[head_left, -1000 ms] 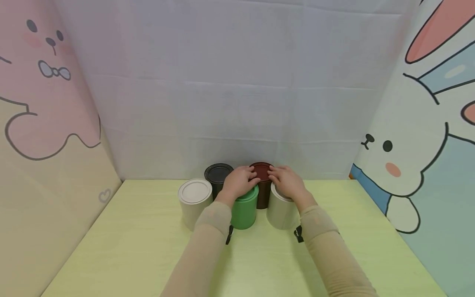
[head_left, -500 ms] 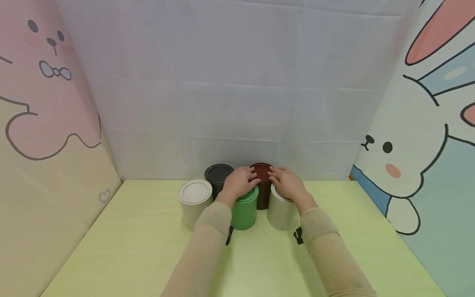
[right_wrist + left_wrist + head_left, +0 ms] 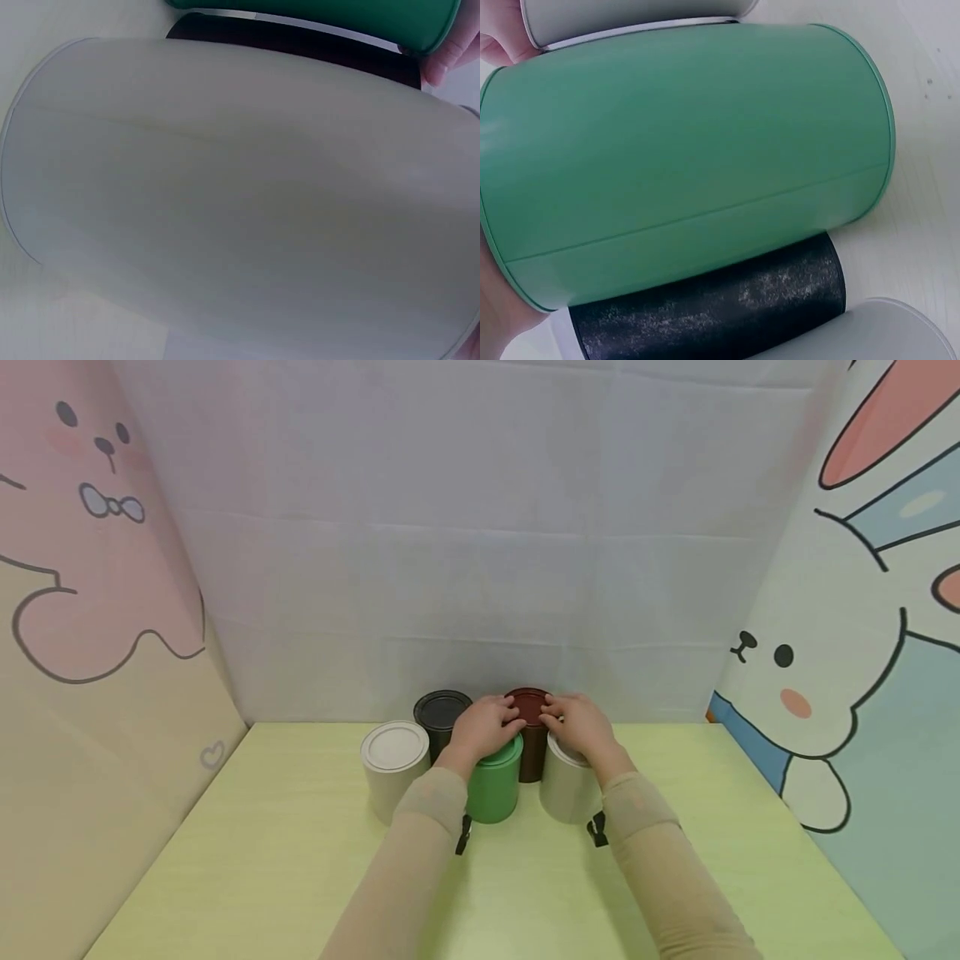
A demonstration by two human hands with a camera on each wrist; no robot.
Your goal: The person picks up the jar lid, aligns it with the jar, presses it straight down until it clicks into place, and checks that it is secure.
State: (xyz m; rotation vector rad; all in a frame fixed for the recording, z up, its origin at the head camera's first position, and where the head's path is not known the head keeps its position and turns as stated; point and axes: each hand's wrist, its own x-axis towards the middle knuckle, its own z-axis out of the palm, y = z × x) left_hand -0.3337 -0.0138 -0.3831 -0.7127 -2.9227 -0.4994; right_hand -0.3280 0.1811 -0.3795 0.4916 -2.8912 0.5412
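In the head view a green can (image 3: 492,795) and an off-white can (image 3: 567,795) stand upright side by side, with a dark red can (image 3: 533,752) behind the gap between them. My left hand (image 3: 482,728) grips the green can from above, across its top, hiding much of the lid. Across the off-white can's top my right hand (image 3: 587,728) holds on in the same way. The fingertips of both hands overlap the dark red lid in this view. Up close, the green wall (image 3: 682,150) fills the left wrist view and the off-white wall (image 3: 225,195) the right one.
A black can (image 3: 442,710) and a white can (image 3: 393,777) stand to the left of the green one. The cans are near the back edge of the pale yellow table (image 3: 300,860), in front of a white cloth (image 3: 480,568). Printed side cloths rise at both sides.
The right wrist has shifted slightly left and its fingers bend a little more. My left hand and all the cans stay in place.
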